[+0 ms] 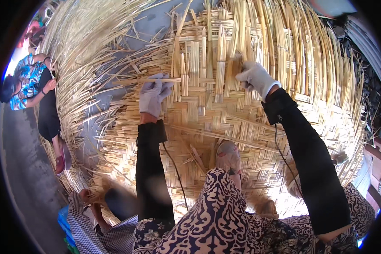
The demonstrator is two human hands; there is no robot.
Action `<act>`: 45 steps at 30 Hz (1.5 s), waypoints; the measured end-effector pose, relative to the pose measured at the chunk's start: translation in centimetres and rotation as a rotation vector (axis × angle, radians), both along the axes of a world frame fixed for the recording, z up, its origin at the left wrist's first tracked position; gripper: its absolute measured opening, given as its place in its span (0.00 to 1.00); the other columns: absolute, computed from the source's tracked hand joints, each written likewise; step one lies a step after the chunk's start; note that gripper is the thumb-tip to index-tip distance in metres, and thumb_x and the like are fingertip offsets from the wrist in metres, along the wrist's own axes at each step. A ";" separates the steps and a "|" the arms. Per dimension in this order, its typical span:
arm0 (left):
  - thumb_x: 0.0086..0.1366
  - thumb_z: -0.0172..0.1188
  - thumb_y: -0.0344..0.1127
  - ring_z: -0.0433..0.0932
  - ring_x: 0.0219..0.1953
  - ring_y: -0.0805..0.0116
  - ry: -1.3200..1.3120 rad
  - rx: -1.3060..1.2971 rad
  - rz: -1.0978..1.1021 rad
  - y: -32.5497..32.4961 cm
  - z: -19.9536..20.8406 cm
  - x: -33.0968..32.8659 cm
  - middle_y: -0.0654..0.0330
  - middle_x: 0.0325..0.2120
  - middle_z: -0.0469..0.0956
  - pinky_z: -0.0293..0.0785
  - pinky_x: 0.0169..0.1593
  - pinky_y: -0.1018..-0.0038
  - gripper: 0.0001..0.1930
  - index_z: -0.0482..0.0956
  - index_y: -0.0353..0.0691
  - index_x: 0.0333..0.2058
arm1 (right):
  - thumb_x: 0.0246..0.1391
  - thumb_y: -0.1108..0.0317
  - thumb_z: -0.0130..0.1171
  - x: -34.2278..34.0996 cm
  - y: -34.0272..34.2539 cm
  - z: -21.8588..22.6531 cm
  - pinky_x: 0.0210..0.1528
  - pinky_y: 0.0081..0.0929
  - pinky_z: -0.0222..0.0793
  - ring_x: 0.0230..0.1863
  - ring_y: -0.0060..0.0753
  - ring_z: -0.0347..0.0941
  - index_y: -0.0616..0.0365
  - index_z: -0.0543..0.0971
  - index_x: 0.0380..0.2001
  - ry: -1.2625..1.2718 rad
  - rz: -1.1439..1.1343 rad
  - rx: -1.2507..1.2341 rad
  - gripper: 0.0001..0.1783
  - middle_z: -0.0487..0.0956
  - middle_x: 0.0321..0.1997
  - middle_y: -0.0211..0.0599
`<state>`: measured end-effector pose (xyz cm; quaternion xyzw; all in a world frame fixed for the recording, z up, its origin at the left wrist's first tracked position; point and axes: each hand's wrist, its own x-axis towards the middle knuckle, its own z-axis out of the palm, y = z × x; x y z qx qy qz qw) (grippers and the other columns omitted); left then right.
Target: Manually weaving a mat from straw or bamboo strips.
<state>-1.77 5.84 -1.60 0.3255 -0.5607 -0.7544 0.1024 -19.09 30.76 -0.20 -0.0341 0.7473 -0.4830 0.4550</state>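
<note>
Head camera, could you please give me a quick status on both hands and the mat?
Left hand gripping a loose strip. Right hand pressing upright strips into the woven mat. Shoe resting on mat.

Bright daylight falls on a grey paved floor (25,178) along the left. A person in a blue patterned top (27,80) sits there. Stacked grey corrugated sheets (368,46) lie at the upper right edge.
</note>
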 end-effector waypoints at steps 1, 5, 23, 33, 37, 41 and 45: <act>0.61 0.47 0.33 0.74 0.39 0.65 -0.002 -0.002 0.005 0.1 0.2 0.0 0.55 0.41 0.71 0.73 0.37 0.75 0.11 0.68 0.37 0.42 | 0.35 0.78 0.53 0.0 -0.1 -0.3 0.12 0.18 0.59 0.13 0.19 0.65 0.67 0.70 0.31 -0.002 0.005 -0.002 0.14 0.71 0.20 0.35; 0.61 0.47 0.32 0.76 0.33 0.67 -0.024 -0.100 0.025 1.2 0.5 -1.1 0.55 0.37 0.73 0.74 0.32 0.78 0.10 0.69 0.36 0.40 | 0.34 0.74 0.55 -0.7 2.2 -4.1 0.22 0.20 0.66 0.19 0.27 0.70 0.69 0.69 0.30 0.475 0.324 0.047 0.15 0.73 0.22 0.37; 0.50 0.58 0.43 0.75 0.28 0.60 -0.589 -1.227 -0.109 0.9 2.4 -3.3 0.63 0.29 0.76 0.69 0.33 0.65 0.12 0.73 0.45 0.31 | 0.33 0.72 0.50 0.3 1.1 -3.2 0.36 0.36 0.66 0.33 0.52 0.70 0.62 0.74 0.25 0.615 0.336 0.202 0.10 0.74 0.27 0.53; 0.49 0.56 0.42 0.71 0.31 0.63 -0.344 -1.923 -0.757 -0.7 4.7 -5.2 0.63 0.25 0.72 0.66 0.36 0.65 0.07 0.75 0.47 0.24 | 0.35 0.73 0.52 0.4 1.1 -2.2 0.25 0.26 0.63 0.21 0.32 0.67 0.67 0.72 0.24 0.462 0.296 0.095 0.09 0.71 0.18 0.42; 0.52 0.50 0.39 0.73 0.29 0.61 -0.498 -1.401 -1.111 -1.1 6.1 -5.6 0.60 0.23 0.72 0.67 0.33 0.68 0.07 0.76 0.47 0.27 | 0.38 0.75 0.46 0.6 0.7 -1.8 0.36 0.37 0.66 0.34 0.53 0.70 0.64 0.73 0.25 0.589 0.338 0.196 0.08 0.73 0.26 0.56; 0.56 0.47 0.42 0.74 0.28 0.61 -0.734 -1.594 -0.968 1.3 3.8 -4.8 0.58 0.21 0.74 0.68 0.31 0.69 0.09 0.76 0.47 0.27 | 0.42 0.73 0.46 1.6 -0.4 -1.9 0.40 0.37 0.66 0.37 0.51 0.71 0.65 0.72 0.28 0.685 0.520 0.428 0.09 0.74 0.31 0.55; 0.55 0.49 0.47 0.74 0.25 0.61 -0.533 -1.771 -0.842 2.0 3.0 -4.2 0.60 0.17 0.73 0.68 0.28 0.67 0.12 0.74 0.48 0.24 | 0.42 0.73 0.46 0.9 0.4 -2.3 0.38 0.39 0.66 0.33 0.53 0.71 0.67 0.70 0.28 0.597 0.413 0.343 0.09 0.73 0.27 0.58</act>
